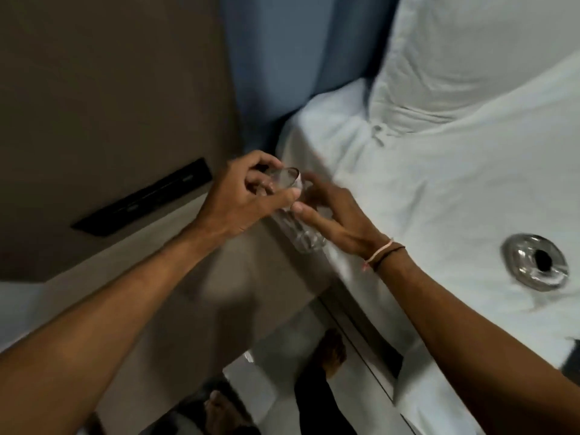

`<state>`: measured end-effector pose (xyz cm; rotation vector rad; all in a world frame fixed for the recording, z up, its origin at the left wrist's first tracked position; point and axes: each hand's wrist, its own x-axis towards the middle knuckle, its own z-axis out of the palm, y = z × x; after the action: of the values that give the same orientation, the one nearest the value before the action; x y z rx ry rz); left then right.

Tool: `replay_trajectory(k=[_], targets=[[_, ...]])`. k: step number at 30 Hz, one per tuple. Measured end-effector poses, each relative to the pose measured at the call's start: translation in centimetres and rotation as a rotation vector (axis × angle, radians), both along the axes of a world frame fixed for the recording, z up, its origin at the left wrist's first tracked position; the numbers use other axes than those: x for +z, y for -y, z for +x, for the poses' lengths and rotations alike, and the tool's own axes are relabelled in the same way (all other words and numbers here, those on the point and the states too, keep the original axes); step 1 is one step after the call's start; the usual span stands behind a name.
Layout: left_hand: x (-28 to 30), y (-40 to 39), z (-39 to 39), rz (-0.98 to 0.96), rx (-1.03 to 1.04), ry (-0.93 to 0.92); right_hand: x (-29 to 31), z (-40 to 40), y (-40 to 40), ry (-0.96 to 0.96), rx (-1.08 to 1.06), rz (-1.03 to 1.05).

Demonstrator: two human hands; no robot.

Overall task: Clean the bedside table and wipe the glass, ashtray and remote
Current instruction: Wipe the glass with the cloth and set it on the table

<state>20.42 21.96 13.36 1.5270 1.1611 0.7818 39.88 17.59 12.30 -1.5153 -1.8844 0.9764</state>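
A clear drinking glass (301, 230) is held tilted above the gap between the bedside table and the bed, its rim toward the upper left. My left hand (248, 199) grips the rim end with fingers curled at the mouth. My right hand (332, 218) lies along the glass's side, fingers pressed on it. A clear glass ashtray (535, 266) with a dark spot inside rests on the white bed sheet at the right. The beige bedside table top (175, 309) lies under my left forearm. No cloth is visible.
A black switch panel (144, 200) is set in the brown wall above the table. White bed (439, 189) with a pillow fills the right. Blue curtain (282, 58) hangs behind. My feet show on the floor below. A dark object (572, 356) sits at the right edge.
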Motion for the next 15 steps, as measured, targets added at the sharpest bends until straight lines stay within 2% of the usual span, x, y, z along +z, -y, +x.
replay_trajectory(k=[3, 8, 12, 15], targets=[[-1.0, 2.5, -8.7, -0.047, 0.200, -0.014, -1.5, -9.2, 0.7, -0.119, 0.150, -0.112], [-4.2, 7.7, -20.6, -0.126, 0.448, -0.041, -5.8, -20.9, 3.5, -0.460, 0.088, -0.378], [-9.3, 12.7, -28.0, -0.122, 0.706, -0.311, -9.3, -25.9, 4.7, -0.654, -0.077, -0.619], [-14.0, 16.6, -31.5, -0.302, 0.656, -0.533, -12.3, -27.3, 5.0, -0.720, -0.152, -0.754]])
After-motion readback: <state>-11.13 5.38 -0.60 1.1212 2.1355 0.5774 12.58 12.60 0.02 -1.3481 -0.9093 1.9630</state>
